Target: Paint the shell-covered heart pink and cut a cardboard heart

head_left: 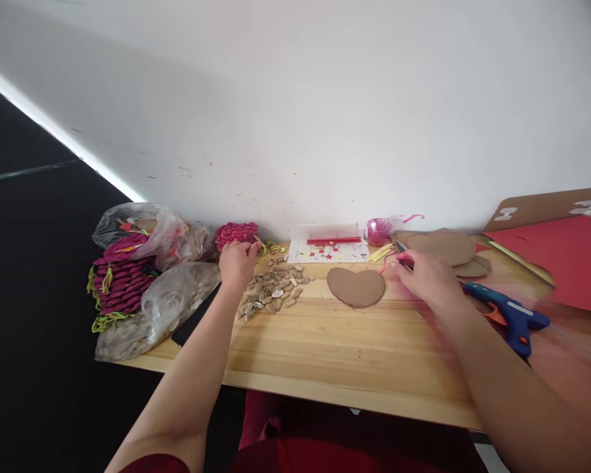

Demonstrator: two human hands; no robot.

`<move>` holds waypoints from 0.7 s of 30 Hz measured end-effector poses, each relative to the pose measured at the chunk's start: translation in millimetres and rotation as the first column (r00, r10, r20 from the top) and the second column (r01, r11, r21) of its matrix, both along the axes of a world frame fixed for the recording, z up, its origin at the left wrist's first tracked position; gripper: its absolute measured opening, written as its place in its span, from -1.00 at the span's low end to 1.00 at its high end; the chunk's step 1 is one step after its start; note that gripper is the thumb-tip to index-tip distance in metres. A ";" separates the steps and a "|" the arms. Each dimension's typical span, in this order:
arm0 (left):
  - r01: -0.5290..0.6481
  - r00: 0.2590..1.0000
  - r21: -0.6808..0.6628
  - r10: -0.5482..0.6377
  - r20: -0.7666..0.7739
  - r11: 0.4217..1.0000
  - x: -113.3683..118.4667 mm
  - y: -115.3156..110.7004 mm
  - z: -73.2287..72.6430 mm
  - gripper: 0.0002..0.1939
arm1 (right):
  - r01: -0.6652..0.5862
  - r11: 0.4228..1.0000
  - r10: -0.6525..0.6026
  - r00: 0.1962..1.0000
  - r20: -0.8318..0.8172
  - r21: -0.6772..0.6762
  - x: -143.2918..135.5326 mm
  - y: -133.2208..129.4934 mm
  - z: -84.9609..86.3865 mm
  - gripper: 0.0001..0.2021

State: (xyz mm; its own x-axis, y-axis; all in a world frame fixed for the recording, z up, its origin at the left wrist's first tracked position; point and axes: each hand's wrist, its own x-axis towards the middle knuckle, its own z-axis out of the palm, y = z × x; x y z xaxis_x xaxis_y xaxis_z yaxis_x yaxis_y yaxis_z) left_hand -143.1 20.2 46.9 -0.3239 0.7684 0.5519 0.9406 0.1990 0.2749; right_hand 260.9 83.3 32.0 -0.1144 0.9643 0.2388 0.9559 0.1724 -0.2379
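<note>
My left hand [238, 264] is raised in front of a pink woven piece [236, 232] with yellow-green strings, beside a spread of brown shells or seeds [276, 289]. Its fingers are bent; whether they hold anything is too small to tell. My right hand [418, 272] has its fingers pressed together around a dark, pointed tool [401, 248], near a thin pink strand [386, 263]. A brown heart-shaped cutout [356, 287] lies flat on the wooden table [345, 355], between my hands and touched by neither.
Plastic bags [175, 299] and pink woven pieces [125, 282] crowd the left. A white paper [300, 251] with small stars and a pink cup [379, 231] stand by the wall. Brown cutouts [440, 246], a blue glue gun [519, 322] and red sheets [571, 263] lie right.
</note>
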 end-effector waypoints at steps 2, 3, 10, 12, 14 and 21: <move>-0.012 0.996 -0.022 0.010 -0.085 1.000 -7.7 1.9 2.7 -0.66 | -0.019 1.000 0.019 1.000 -0.021 0.001 -0.9 0.2 -0.8 -0.68; -0.008 0.989 -0.045 0.001 -0.148 0.999 -9.6 4.3 4.1 -0.67 | -0.030 1.000 0.030 0.999 -0.029 0.001 -1.2 0.4 -1.3 -0.69; 0.128 0.929 -0.218 -0.194 -0.314 0.968 -10.1 38.9 14.4 -0.65 | -0.075 0.997 0.075 0.996 -0.050 -0.010 -2.9 1.6 -4.2 -0.72; 0.152 0.932 -0.231 -0.217 -0.291 0.961 -11.6 48.4 16.5 -0.69 | -0.066 0.998 0.065 0.996 -0.059 -0.021 -2.5 2.3 -4.8 -0.72; 0.168 0.940 -0.230 -0.226 -0.255 0.959 -15.3 56.5 19.8 -0.72 | -0.053 0.998 0.050 0.997 -0.066 -0.037 -1.7 3.4 -5.9 -0.72; 0.104 0.994 -0.089 -0.106 -0.015 0.991 -33.7 81.5 51.9 -0.76 | -0.117 0.992 0.113 0.990 -0.078 -0.042 1.5 5.0 -11.6 -0.68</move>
